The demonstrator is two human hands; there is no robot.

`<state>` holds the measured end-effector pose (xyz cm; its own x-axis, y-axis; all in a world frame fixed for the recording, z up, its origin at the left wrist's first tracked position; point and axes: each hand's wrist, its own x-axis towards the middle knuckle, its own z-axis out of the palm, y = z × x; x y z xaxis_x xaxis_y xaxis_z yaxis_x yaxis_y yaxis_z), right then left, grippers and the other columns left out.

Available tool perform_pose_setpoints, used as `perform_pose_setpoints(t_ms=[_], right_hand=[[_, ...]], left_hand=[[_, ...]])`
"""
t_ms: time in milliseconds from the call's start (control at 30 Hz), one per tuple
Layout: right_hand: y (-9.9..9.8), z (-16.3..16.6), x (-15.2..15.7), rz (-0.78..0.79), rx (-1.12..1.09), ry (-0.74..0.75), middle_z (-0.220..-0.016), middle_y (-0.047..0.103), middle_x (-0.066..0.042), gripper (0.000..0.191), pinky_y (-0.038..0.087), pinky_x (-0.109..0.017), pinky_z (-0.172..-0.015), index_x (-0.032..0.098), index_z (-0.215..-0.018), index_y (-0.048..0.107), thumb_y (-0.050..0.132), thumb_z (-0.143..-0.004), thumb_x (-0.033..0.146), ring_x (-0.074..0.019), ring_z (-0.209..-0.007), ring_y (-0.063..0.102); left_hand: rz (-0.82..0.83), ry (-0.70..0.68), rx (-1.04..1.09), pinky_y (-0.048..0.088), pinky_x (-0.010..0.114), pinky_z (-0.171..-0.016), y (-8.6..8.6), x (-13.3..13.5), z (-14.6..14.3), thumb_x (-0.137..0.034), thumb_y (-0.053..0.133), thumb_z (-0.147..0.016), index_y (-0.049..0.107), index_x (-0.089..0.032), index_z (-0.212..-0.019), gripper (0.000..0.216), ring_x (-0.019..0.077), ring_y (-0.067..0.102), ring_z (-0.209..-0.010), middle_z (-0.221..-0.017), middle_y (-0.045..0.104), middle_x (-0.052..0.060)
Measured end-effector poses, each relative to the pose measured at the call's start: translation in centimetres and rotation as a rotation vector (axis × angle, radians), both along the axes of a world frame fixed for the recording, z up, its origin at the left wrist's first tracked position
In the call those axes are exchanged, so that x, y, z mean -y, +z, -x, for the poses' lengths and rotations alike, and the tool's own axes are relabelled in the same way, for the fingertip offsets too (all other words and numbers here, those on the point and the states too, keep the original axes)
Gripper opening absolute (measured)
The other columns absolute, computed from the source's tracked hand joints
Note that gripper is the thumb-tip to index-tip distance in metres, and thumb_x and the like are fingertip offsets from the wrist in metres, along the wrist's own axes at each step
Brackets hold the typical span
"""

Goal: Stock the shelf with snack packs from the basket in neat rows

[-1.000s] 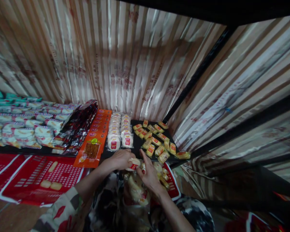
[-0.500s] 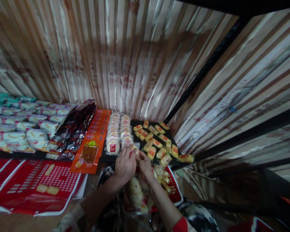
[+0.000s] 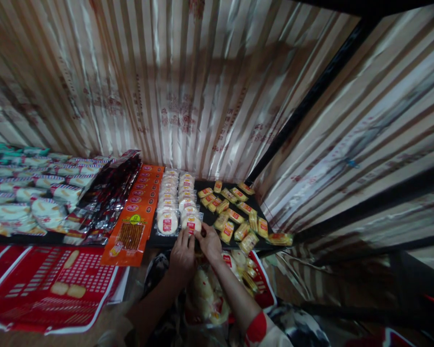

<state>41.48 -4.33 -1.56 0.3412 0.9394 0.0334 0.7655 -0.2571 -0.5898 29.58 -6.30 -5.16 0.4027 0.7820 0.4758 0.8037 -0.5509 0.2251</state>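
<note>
Two rows of round white rice crackers in clear wrappers lie overlapped on a black shelf (image 3: 207, 219). At the front of the right-hand row is a wrapped rice cracker (image 3: 191, 225) with a red label. My left hand (image 3: 183, 254) has its fingers on the near edge of that wrapper. From the right side, my right hand (image 3: 209, 244) pinches the wrapper's corner. The cracker rests against the row, and my fingertips are partly hidden. Left of it, the other row ends in a front rice cracker (image 3: 167, 223).
Yellow wrapped snack bars (image 3: 235, 215) lie scattered right of the rows. Orange snack packets (image 3: 132, 226), dark red packets (image 3: 110, 193) and white bags (image 3: 47, 207) fill the left. Below are a red basket (image 3: 25, 284) and another red basket (image 3: 267, 284) of snacks. A black post (image 3: 292, 125) slants behind.
Both hands have moved slightly left and down with the rice cracker, which now lies flat at the front of the right-hand row. The view has shifted a little.
</note>
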Motion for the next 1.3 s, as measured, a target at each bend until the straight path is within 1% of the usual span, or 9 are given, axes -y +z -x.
perform_pose_setpoints(t_ms=[200, 400, 667, 767, 867, 1000, 1100, 1200, 1300], right_hand=[[0.1, 0.8, -0.7, 0.046, 0.069, -0.021, -0.095, 0.065, -0.008, 0.034, 0.045, -0.025, -0.076, 0.017, -0.110, 0.062, 0.053, -0.080, 0.029, -0.0189, -0.086, 0.060], [0.0, 1.4, -1.9, 0.008, 0.067, -0.037, -0.110, 0.062, -0.013, 0.043, 0.041, -0.028, -0.089, 0.011, -0.121, 0.055, 0.052, -0.081, 0.027, -0.0222, -0.101, 0.056], [-0.7, 1.2, -3.0, -0.019, 0.034, -0.013, -0.105, 0.062, -0.014, 0.040, 0.041, -0.030, -0.089, 0.013, -0.117, 0.058, 0.050, -0.081, 0.027, -0.0234, -0.099, 0.056], [-1.0, 1.4, -2.4, -0.116, -0.033, -0.013, -0.109, 0.061, -0.014, 0.042, 0.041, -0.034, -0.091, 0.013, -0.120, 0.055, 0.049, -0.081, 0.026, -0.0238, -0.102, 0.054], [-1.3, 1.6, 0.0, -0.292, -0.120, 0.004, -0.120, 0.056, -0.014, 0.043, 0.039, -0.036, -0.096, 0.013, -0.123, 0.052, 0.045, -0.082, 0.024, -0.0223, -0.111, 0.049], [-2.8, 0.6, 6.4, -0.436, -0.157, 0.091, -0.113, 0.059, -0.011, 0.035, 0.040, -0.036, -0.097, 0.017, -0.114, 0.058, 0.035, -0.088, 0.023, -0.0189, -0.109, 0.051], [-4.9, -1.8, 11.6, -0.373, -0.145, 0.126, -0.102, 0.064, -0.008, 0.030, 0.044, -0.035, -0.092, 0.021, -0.103, 0.061, 0.035, -0.089, 0.022, -0.0177, -0.100, 0.056], [-7.2, -4.8, 15.2, -0.227, -0.101, 0.045, -0.101, 0.064, -0.008, 0.029, 0.047, -0.034, -0.087, 0.020, -0.103, 0.061, 0.038, -0.086, 0.020, -0.0185, -0.098, 0.057], [-8.7, -7.6, 16.5, -0.138, -0.009, -0.057, -0.102, 0.064, -0.009, 0.029, 0.044, -0.036, -0.090, 0.017, -0.100, 0.063, 0.039, -0.084, 0.018, -0.0198, -0.100, 0.056]], left_hand=[[-0.049, 0.027, -0.016, 0.046, 0.046, -0.091, -1.4, -0.3, -0.6, -0.016, 0.038, -0.081, 0.052, -0.002, -0.120, 0.044, 0.0337, 0.040, -0.125, -0.131, 0.047, 0.025], [-0.025, 0.083, -0.011, 0.040, 0.047, -0.098, -0.9, -1.3, -1.7, -0.016, 0.044, -0.079, 0.049, 0.002, -0.122, 0.047, 0.0337, 0.035, -0.129, -0.129, 0.048, 0.025], [0.051, 0.045, -0.042, 0.034, 0.050, -0.103, -0.7, -2.2, -2.0, -0.014, 0.045, -0.080, 0.044, 0.002, -0.126, 0.049, 0.0331, 0.029, -0.132, -0.132, 0.046, 0.025], [0.071, 0.073, 0.000, 0.035, 0.052, -0.101, -0.8, -2.0, -2.0, -0.014, 0.043, -0.082, 0.043, 0.001, -0.126, 0.047, 0.0337, 0.030, -0.131, -0.133, 0.043, 0.027], [0.042, 0.069, 0.053, 0.036, 0.053, -0.100, -0.6, -1.4, -1.8, -0.014, 0.039, -0.085, 0.045, -0.001, -0.124, 0.041, 0.0333, 0.028, -0.132, -0.135, 0.040, 0.026], [0.017, -0.093, 0.082, 0.038, 0.046, -0.101, 0.1, 0.7, -1.2, -0.017, 0.037, -0.087, 0.052, -0.004, -0.116, 0.035, 0.0303, 0.030, -0.132, -0.135, 0.042, 0.022], [0.102, -0.294, 0.039, 0.042, 0.041, -0.098, -0.1, 3.5, -1.4, -0.018, 0.038, -0.086, 0.056, -0.013, -0.112, 0.031, 0.0245, 0.042, -0.123, -0.125, 0.053, 0.014], [0.249, -0.469, -0.056, 0.043, 0.042, -0.097, -1.7, 6.9, -2.3, -0.026, 0.048, -0.081, 0.056, -0.017, -0.112, 0.033, 0.0238, 0.049, -0.116, -0.121, 0.056, 0.011], [0.282, -0.365, -0.124, 0.041, 0.046, -0.098, -4.1, 9.5, -3.3, -0.031, 0.051, -0.079, 0.055, -0.011, -0.114, 0.041, 0.0275, 0.049, -0.117, -0.122, 0.055, 0.017]])
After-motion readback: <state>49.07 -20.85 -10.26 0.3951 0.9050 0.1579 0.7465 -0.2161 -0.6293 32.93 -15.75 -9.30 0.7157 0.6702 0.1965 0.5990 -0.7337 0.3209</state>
